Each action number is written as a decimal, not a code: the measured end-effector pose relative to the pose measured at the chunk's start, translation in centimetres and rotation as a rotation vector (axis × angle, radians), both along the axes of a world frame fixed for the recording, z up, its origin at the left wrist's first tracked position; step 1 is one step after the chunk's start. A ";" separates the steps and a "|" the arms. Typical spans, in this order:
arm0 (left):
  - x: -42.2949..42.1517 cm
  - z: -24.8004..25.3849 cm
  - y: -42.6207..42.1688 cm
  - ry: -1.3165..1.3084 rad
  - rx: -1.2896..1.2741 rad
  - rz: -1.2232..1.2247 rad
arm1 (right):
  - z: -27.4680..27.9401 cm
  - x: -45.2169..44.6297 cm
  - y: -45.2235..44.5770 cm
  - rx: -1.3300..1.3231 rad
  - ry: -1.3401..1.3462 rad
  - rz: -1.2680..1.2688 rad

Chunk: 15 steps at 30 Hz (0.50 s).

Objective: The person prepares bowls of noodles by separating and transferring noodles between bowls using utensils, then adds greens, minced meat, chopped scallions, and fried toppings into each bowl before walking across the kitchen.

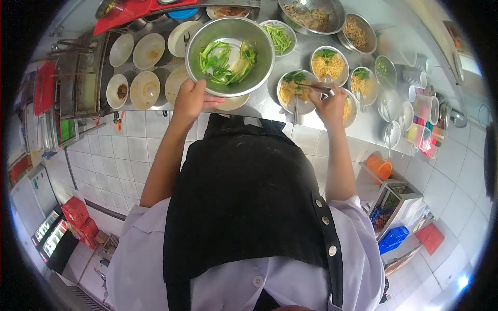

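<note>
My left hand (192, 103) grips the near rim of a steel bowl (194, 72) that has green leafy vegetables (226, 70) in it. My right hand (330, 106) is closed round metal tongs or chopsticks (319, 88); which of the two I cannot tell. Their tips reach over a bowl of noodles (288, 93) with greens on top. A spoon (296, 110) rests in that same bowl. More noodle bowls stand close by, one behind (328, 67) and one to the right (361, 84). Another noodle bowl (348, 115) is partly hidden by my right hand.
Several light bowls (145, 90) stand on the left of the steel counter (254, 115). At the back are a bowl of cut greens (280, 39), a large steel bowl (313, 16) and a bowl of minced food (356, 33). Cups and containers (426, 109) line the right.
</note>
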<state>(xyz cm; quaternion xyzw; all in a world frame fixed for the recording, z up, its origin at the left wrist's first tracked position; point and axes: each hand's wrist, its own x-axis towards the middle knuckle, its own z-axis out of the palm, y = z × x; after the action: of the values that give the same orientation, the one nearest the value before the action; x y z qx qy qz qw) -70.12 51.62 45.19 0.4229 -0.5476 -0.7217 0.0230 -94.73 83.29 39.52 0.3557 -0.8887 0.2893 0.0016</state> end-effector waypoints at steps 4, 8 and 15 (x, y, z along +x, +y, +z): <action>-0.4 0.7 0.2 0.021 -0.026 -0.016 | 3.1 -0.5 -1.6 0.079 0.043 0.310; -0.2 0.2 -0.1 0.001 -0.015 -0.059 | 2.3 -1.4 -3.5 0.240 0.166 0.558; -0.2 -0.1 0.1 0.032 -0.002 -0.048 | 1.4 -3.0 -2.9 0.284 0.164 0.539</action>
<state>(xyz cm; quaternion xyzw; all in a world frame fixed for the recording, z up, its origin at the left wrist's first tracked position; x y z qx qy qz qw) -70.32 51.71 45.06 0.3980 -0.5578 -0.7282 0.0151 -97.70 80.43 40.92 0.5974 -0.7908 0.1224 -0.0531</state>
